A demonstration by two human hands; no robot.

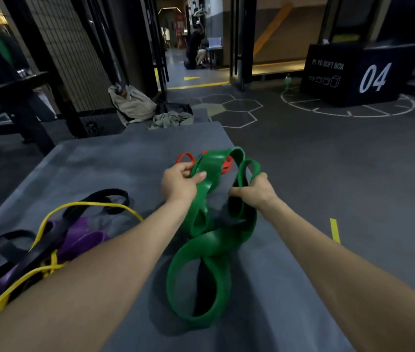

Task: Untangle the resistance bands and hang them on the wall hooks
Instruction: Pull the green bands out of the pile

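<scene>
Both hands up over the grey mat (115,163), each gripping the wide green band (202,252). Left hand (179,182) has fingers and thumb curled round one strand; right hand (254,190) is clenched round another strand just beside it. Upper part of the band is lifted and twisted into several loops between the hands; lower loops lie on the mat near the person. A red band (226,165) sits on the mat just behind the green one, partly hidden. Left of the left forearm: tangled pile of black band (111,199), yellow band (48,215) and purple band (84,237), on the mat. Far right, black plyo box (361,74) marked 04 on the floor.
</scene>
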